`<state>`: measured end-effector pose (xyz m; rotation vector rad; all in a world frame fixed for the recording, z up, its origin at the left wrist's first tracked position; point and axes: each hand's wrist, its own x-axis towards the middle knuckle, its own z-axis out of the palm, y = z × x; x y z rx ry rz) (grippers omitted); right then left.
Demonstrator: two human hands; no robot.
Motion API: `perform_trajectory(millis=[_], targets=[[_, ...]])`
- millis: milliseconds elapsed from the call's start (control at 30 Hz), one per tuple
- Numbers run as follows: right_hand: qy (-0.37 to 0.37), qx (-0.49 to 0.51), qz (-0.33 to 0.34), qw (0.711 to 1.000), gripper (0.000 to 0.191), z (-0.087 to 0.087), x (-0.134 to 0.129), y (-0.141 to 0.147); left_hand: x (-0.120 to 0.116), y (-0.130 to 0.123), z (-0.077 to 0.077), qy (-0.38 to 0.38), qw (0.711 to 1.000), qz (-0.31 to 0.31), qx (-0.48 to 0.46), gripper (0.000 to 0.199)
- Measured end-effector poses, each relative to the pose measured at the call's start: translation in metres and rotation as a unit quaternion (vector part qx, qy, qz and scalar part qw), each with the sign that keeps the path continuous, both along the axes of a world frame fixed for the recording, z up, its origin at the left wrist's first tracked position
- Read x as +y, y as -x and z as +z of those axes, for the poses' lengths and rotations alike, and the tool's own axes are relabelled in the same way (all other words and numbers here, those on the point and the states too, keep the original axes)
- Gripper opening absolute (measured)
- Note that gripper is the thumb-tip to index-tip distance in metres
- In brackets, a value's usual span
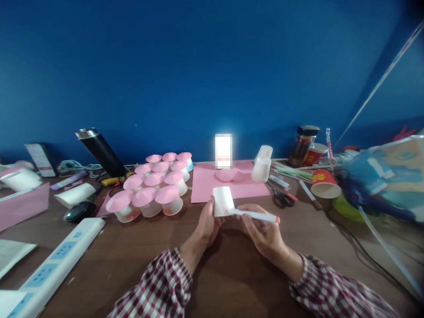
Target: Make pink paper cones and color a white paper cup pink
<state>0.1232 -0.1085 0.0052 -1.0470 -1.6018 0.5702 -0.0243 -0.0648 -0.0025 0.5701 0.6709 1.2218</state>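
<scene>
A small white paper cup (pixel 223 201) is held in my left hand (pixel 208 223), tilted in front of me. My right hand (pixel 263 232) grips a white marker (pixel 258 215) with a red end, and its tip touches the cup's lower right side. Just beyond the hands lies pink paper (pixel 205 183), with pink rounded pieces (pixel 228 175) on it. Several cups topped with pink cones (pixel 145 196) stand in rows to the left. White cups (pixel 261 169) lean stacked at the paper's right.
Scissors (pixel 283 198), a red cup (pixel 325 183) and a dark-lidded jar (pixel 302 145) are on the right, beside a blue plastic bag (pixel 384 172). A power strip (pixel 66 260), black mouse (pixel 79 211) and black flask (pixel 101 152) occupy the left.
</scene>
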Motion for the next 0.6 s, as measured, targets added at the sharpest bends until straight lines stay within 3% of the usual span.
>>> perform_trajectory(millis=[200,367,600], targets=[[0.001,0.015,-0.021,1.000,0.016,0.0009,0.0006,0.0006,-0.0008,0.0000,0.0001,0.024,0.999,0.030,0.019,0.041],[0.010,0.017,0.003,1.000,0.018,-0.0007,0.0011,-0.0001,-0.0002,-0.0002,-0.0010,-0.008,1.000,-0.005,-0.004,0.041],[0.007,0.024,-0.009,1.000,0.017,-0.0027,0.0012,0.0009,-0.0001,-0.0009,-0.0012,0.004,1.000,0.006,-0.003,0.041]])
